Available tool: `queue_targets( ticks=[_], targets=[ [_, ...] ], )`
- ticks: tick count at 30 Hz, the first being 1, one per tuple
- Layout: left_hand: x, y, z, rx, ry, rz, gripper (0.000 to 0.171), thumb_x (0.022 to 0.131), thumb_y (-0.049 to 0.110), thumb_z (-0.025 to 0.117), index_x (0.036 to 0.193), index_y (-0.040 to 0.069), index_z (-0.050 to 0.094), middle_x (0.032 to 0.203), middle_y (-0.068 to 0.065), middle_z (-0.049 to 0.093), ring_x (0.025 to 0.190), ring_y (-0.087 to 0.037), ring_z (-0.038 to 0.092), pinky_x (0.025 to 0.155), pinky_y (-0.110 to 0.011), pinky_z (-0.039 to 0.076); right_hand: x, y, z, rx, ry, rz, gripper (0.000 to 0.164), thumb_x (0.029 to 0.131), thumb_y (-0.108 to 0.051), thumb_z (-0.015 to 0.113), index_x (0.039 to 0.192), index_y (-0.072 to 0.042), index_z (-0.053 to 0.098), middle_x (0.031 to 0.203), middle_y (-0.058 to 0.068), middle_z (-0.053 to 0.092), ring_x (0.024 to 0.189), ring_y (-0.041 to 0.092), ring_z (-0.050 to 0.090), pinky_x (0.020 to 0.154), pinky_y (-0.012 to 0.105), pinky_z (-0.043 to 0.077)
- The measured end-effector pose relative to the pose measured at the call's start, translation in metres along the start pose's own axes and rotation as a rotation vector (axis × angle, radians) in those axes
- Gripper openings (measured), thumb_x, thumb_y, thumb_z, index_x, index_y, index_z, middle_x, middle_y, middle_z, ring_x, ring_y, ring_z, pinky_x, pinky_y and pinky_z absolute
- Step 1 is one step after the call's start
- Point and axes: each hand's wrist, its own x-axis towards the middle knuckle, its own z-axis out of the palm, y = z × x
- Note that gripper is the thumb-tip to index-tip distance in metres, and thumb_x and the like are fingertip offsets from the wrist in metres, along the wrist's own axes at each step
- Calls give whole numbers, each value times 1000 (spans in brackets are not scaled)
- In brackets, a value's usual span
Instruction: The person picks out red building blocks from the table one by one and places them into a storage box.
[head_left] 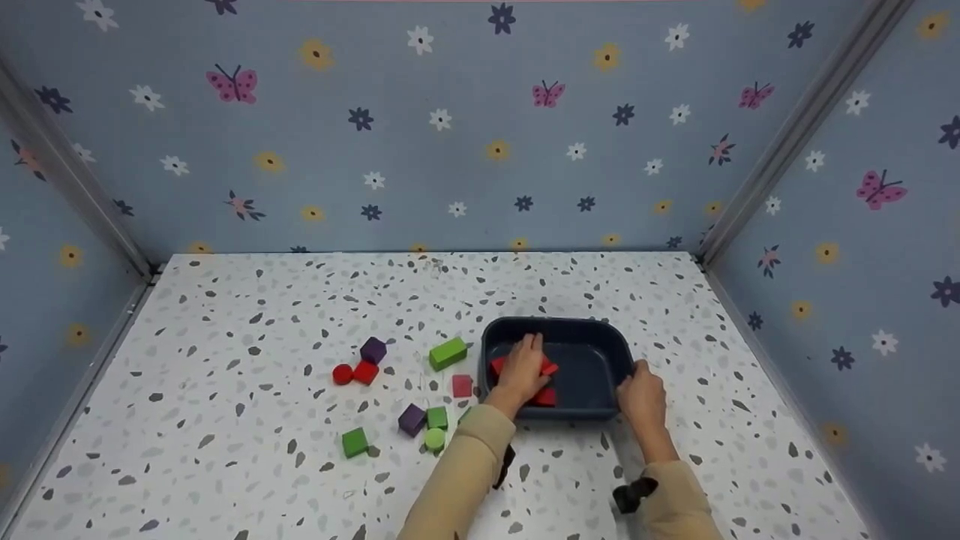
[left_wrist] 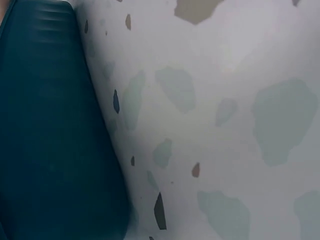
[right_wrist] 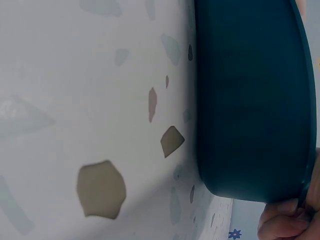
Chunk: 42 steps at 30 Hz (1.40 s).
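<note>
A dark blue rectangular tray (head_left: 592, 371) stands on the speckled table, and its outer side wall (left_wrist: 55, 130) fills part of both wrist views. My left hand (head_left: 521, 371) reaches over its left wall, with the fingers among several red blocks (head_left: 545, 397) inside. One red piece shows between thumb and fingers; I cannot tell whether they grip it. My right hand (head_left: 643, 397) pinches the tray's right rim; in the right wrist view, curled fingers (right_wrist: 282, 225) show at that rim. The left wrist view does not show the left fingers.
Left of the tray lie a light green block (head_left: 448, 353), a pinkish-red block (head_left: 462, 385), purple blocks (head_left: 412, 420), green pieces (head_left: 355, 442), a red cylinder (head_left: 343, 374) and a red block (head_left: 366, 373). Patterned blue walls (head_left: 420, 150) border the table at the back and sides.
</note>
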Motion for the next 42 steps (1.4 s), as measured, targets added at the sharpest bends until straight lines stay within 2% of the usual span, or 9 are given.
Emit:
queue_targets(
  ticks=[5,10,17,27,37,42],
  targets=[
    [0,-3,-1,0,-19,-20,69,76,19,70,131,-5,35,126,-19,40,116,-30,41,94,-34,35,0,0,-1,1,3,-1,24,83,-2,45,103,9,50,92,30,57,81,41,57,66,49,44],
    [0,-3,-1,40,-47,-30,68,77,21,69,131,-5,35,127,-19,40,116,-30,41,93,-35,37,-2,0,-1,5,20,-11,24,81,-1,46,102,9,50,90,31,57,78,41,57,64,49,44],
    [0,-4,0,61,-88,-50,69,79,23,66,131,-6,33,128,-21,38,118,-32,39,96,-36,32,-3,-1,1,23,46,-44,25,81,1,44,103,11,51,90,32,58,78,41,58,63,49,44],
    [1,-6,3,68,-71,-62,69,77,24,67,129,-10,35,125,-22,41,115,-33,41,96,-39,33,-3,-2,-1,27,13,6,27,82,0,44,106,9,50,94,30,57,79,39,58,65,47,45],
    [0,-4,-1,123,-82,-51,77,75,32,70,130,-8,34,127,-22,39,116,-33,39,98,-39,30,-2,-2,1,24,21,-8,22,81,0,45,101,8,51,90,30,58,79,41,58,63,49,43],
    [0,2,-3,133,-43,-33,75,74,34,69,128,-8,37,123,-21,42,114,-33,41,96,-40,32,-2,-1,0,19,20,-17,22,81,0,45,100,9,51,88,31,57,77,42,57,62,50,43]
  ],
)
